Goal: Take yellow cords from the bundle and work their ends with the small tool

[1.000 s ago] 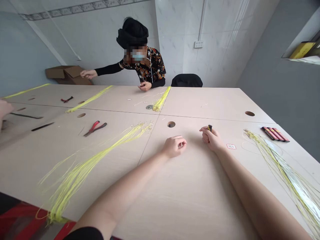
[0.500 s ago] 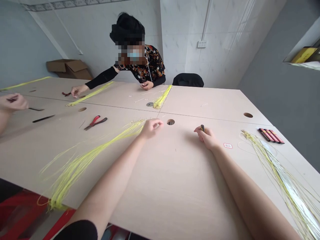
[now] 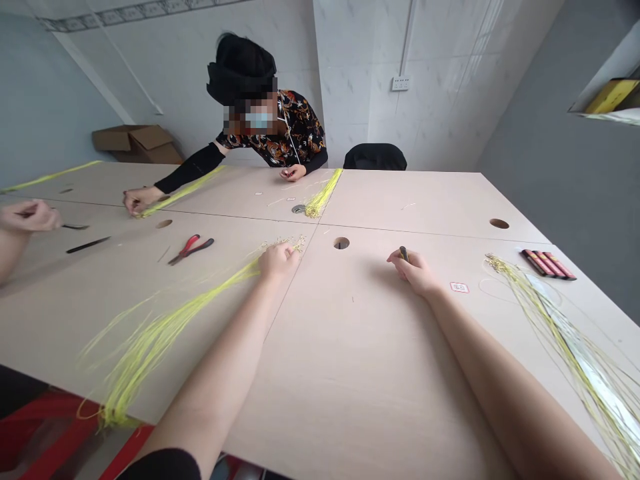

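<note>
My left hand [image 3: 277, 262] rests over the upper end of a bundle of thin yellow cords [image 3: 165, 320], where small gold-coloured ends [image 3: 300, 241] show past the fingers. Its fingers are curled together, and what lies between them is hidden. My right hand [image 3: 411, 272] is closed around a slim dark tool with a bit of yellow [image 3: 404, 253], seen almost end-on, so its kind is unclear. It hovers or rests above the bare tabletop [image 3: 340, 373], apart from the cords.
Red-and-black pliers [image 3: 190, 249] lie left of the cords, near a dark slim tool [image 3: 89, 245]. At right are another cord bundle [image 3: 530, 300], red-and-black sticks [image 3: 549, 265] and a small label [image 3: 459, 287]. A co-worker [image 3: 300, 127] leans across opposite; another person's hand [image 3: 30, 217] is at far left.
My left hand has moved left onto the gold ends of the cord bundle. My right hand stays about where it was. The co-worker's reaching hand has shifted left and down.
</note>
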Demonstrator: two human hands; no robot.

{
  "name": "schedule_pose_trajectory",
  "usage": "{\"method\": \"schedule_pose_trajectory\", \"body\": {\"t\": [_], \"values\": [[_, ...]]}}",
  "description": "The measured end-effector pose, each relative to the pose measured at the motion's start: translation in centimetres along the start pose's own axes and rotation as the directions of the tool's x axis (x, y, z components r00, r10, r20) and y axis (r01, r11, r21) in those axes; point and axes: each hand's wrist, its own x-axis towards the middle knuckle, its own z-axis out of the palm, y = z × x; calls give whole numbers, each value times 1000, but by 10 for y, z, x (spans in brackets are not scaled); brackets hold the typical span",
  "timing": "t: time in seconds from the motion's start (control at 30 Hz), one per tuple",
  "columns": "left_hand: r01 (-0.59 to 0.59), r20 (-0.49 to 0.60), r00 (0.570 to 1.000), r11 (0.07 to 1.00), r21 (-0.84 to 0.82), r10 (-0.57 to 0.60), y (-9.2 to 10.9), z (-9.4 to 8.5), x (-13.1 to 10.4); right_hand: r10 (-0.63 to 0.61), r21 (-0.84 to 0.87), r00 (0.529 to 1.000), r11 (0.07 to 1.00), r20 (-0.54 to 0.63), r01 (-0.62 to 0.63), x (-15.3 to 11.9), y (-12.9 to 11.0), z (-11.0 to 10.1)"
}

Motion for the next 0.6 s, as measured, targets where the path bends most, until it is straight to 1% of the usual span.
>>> {"method": "schedule_pose_trajectory", "body": {"t": [0.1,0.27,0.33,0.47,0.6], "values": [[-12,28,1000,1000,-15,12,-1,2,1,-5,-2,1000,1000,1,5,0,0,1],[0,17,1000,997,-78,2,-6,6,3,-16,-1,1000,1000,6,16,1,2,1],[-4,-20,1000,991,-137,2,-8,7,3,-10,-10,1000,1000,7,10,1,2,1],[-45,-144,990,961,-275,5,-13,9,3,-12,-44,1000,999,16,13,0,0,1],[-80,-215,977,922,-380,-4,-12,9,1,-13,-88,1000,996,17,14,1,1,1]]}}
